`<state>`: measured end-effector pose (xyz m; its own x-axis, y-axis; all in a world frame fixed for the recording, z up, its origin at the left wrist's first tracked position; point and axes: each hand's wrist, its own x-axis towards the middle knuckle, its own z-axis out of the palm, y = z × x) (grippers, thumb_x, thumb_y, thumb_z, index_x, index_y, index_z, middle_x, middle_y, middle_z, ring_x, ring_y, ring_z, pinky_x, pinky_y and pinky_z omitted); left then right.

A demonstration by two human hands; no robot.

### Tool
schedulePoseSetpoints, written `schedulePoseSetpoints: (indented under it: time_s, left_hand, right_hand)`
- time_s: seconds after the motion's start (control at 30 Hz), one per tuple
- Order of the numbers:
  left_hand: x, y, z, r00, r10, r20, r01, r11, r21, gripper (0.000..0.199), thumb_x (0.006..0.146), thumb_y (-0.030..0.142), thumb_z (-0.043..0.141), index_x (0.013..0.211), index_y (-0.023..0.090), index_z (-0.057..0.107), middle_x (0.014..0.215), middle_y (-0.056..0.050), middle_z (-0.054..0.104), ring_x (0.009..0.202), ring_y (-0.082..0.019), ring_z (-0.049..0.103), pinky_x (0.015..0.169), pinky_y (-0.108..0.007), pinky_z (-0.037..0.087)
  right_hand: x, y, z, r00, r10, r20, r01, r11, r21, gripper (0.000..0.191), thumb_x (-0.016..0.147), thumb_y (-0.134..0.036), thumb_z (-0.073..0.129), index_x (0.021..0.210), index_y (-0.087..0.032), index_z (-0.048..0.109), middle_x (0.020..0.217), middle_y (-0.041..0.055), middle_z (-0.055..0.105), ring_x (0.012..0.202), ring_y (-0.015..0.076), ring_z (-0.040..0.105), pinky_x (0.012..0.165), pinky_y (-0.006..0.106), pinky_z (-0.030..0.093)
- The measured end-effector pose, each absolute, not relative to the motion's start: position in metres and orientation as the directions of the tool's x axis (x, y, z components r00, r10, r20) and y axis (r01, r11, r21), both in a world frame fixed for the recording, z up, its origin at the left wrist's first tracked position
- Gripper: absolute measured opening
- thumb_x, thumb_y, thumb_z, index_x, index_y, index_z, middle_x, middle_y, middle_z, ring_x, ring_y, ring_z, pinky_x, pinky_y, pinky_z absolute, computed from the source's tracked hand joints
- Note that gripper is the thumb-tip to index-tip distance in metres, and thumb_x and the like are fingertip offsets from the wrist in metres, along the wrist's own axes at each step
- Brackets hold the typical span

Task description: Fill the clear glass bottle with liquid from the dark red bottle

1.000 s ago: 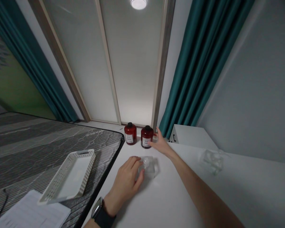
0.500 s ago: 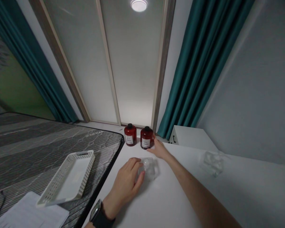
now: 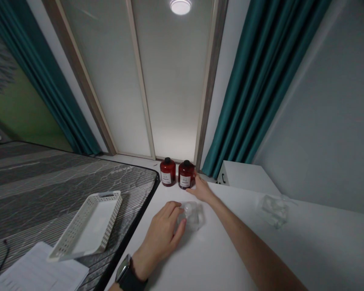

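Observation:
Two dark red bottles with black caps and white labels stand upright near the far edge of the white table. My right hand [image 3: 201, 188] has its fingers around the right side of the right bottle [image 3: 186, 174]. The left bottle [image 3: 168, 172] stands close beside it, with a narrow gap between. My left hand [image 3: 166, 227], with a watch on the wrist, is over the table, its fingers curved and apart at the left side of a clear plastic piece [image 3: 193, 214]. Whether the fingertips touch that piece is hard to tell.
Crumpled clear plastic [image 3: 274, 211] lies on the white table [image 3: 212, 252] at the right. A white basket [image 3: 104, 241] and papers [image 3: 39, 270] rest on the grey mattress [image 3: 69, 184] at the left. Behind the table is a white cabinet [image 3: 248, 176].
The right bottle has shifted slightly left, closer to the left bottle, with my right hand on it. My left hand holds nearly the same pose. The view has moved slightly.

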<state>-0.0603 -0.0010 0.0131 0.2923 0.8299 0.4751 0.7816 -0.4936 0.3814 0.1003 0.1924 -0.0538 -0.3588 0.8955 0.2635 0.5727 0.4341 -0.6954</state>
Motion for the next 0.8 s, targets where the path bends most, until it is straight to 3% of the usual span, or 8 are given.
schedulePoseSetpoints:
  time_s: [0.27, 0.4, 0.5, 0.6, 0.7, 0.8]
  left_hand:
    - [-0.06, -0.001, 0.014, 0.272, 0.831, 0.485, 0.765, -0.493, 0.414, 0.018, 0.096, 0.023, 0.046, 0.106, 0.019, 0.06, 0.108, -0.011, 0.064, 0.1, -0.025, 0.064, 0.086, -0.04, 0.056]
    - [-0.061, 0.001, 0.012, 0.244, 0.846, 0.474, 0.747, -0.476, 0.464, 0.019, 0.098, 0.024, 0.044, 0.105, 0.019, 0.061, 0.109, -0.011, 0.063, 0.103, -0.024, 0.063, 0.089, -0.04, 0.055]
    - [-0.063, 0.001, 0.01, 0.226, 0.85, 0.476, 0.727, -0.473, 0.499, 0.02, 0.099, 0.025, 0.044, 0.105, 0.02, 0.062, 0.11, -0.011, 0.064, 0.106, -0.024, 0.063, 0.092, -0.039, 0.054]
    - [-0.064, 0.003, 0.009, 0.213, 0.851, 0.48, 0.713, -0.471, 0.519, 0.021, 0.099, 0.025, 0.044, 0.105, 0.02, 0.064, 0.111, -0.011, 0.064, 0.107, -0.024, 0.063, 0.093, -0.04, 0.054]
    - [-0.065, 0.004, 0.009, 0.199, 0.853, 0.483, 0.706, -0.466, 0.533, 0.021, 0.099, 0.025, 0.044, 0.104, 0.02, 0.064, 0.111, -0.011, 0.064, 0.107, -0.024, 0.063, 0.093, -0.04, 0.054]
    - [-0.065, 0.004, 0.01, 0.19, 0.85, 0.492, 0.701, -0.468, 0.538, 0.021, 0.098, 0.024, 0.045, 0.103, 0.02, 0.065, 0.11, -0.011, 0.065, 0.107, -0.024, 0.063, 0.093, -0.04, 0.054]
  right_hand:
    - [0.104, 0.189, -0.053, -0.379, 0.895, 0.236, 0.567, 0.426, -0.705, 0.103, 0.07, -0.022, 0.079, 0.156, -0.02, 0.022, 0.138, 0.0175, 0.06, 0.129, 0.0348, 0.055, 0.105, 0.049, 0.044]
    - [0.118, 0.182, -0.052, -0.36, 0.909, 0.212, 0.577, 0.395, -0.715, 0.098, 0.073, -0.024, 0.076, 0.155, -0.015, 0.024, 0.136, 0.0196, 0.06, 0.129, 0.0353, 0.054, 0.108, 0.054, 0.039]
    - [0.13, 0.174, -0.046, -0.361, 0.906, 0.22, 0.555, 0.399, -0.73, 0.084, 0.076, -0.023, 0.072, 0.151, -0.015, 0.034, 0.135, 0.0188, 0.061, 0.131, 0.0343, 0.052, 0.112, 0.056, 0.034]
    - [0.14, 0.16, -0.035, -0.384, 0.888, 0.251, 0.497, 0.428, -0.755, 0.058, 0.081, -0.02, 0.066, 0.137, -0.019, 0.052, 0.132, 0.0142, 0.064, 0.127, 0.0303, 0.056, 0.112, 0.053, 0.035]
    - [0.146, 0.139, -0.024, -0.423, 0.862, 0.28, 0.408, 0.457, -0.79, 0.03, 0.089, -0.022, 0.055, 0.117, -0.021, 0.064, 0.121, 0.0097, 0.069, 0.116, 0.0253, 0.062, 0.107, 0.048, 0.043]
    - [0.149, 0.112, -0.016, -0.481, 0.828, 0.289, 0.308, 0.468, -0.828, 0.025, 0.098, -0.027, 0.044, 0.112, -0.022, 0.064, 0.114, 0.0077, 0.07, 0.111, 0.0211, 0.065, 0.1, 0.041, 0.05]
